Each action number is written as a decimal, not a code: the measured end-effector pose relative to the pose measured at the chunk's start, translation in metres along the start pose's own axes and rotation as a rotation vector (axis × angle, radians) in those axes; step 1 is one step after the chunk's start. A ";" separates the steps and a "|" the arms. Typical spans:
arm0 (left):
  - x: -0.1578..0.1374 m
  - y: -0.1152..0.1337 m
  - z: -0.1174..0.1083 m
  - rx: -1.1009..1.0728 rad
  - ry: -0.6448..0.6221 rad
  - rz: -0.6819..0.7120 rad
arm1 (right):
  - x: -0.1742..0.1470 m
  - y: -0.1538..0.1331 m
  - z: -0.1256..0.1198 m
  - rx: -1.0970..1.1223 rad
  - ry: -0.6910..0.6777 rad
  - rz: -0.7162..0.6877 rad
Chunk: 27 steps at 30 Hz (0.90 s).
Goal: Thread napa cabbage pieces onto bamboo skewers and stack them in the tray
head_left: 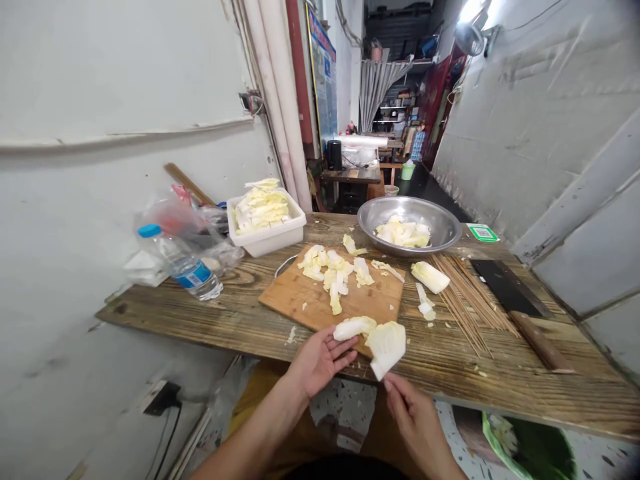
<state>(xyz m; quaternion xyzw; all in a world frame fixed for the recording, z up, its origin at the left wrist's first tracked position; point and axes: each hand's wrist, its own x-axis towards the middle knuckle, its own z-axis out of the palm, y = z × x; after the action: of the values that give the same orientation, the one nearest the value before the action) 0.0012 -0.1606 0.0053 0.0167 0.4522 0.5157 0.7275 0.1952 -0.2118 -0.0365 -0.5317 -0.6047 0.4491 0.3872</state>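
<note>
A person's two bare hands work with pale cabbage at the near edge of a wooden surface (240,317). The left hand (324,363) turns palm up, its grip loose and its fingers spread, with a curled cabbage piece (354,327) at the fingertips. The right hand (413,417) keeps a narrow grip, thumb and fingers pinched together at the lower tip of a broad cabbage leaf (387,348), which meets the curled piece at its upper left. Just beyond lies a cutting board (285,298), scattered with torn cabbage pieces (333,270). Behind it, a white tub (273,240) is heaped with more leaves at left, and a steel bowl (445,227) holds another pile at right. A cabbage chunk (430,277) sits beside the board, next to a fan of thin wooden sticks (467,293). A cleaver (543,340) lies at far right; at left, a blue-capped water bottle (187,267) leans at a tilt near crumpled plastic bags (173,217).
</note>
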 end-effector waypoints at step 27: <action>-0.001 -0.020 0.001 0.002 0.077 0.121 | 0.002 0.003 0.002 -0.251 -0.158 -0.205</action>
<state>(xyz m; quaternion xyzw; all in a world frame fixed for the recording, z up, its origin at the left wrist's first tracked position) 0.0166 -0.1707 -0.0034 0.0249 0.4783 0.5587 0.6771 0.1936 -0.2102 -0.0396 -0.4746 -0.7357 0.3687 0.3124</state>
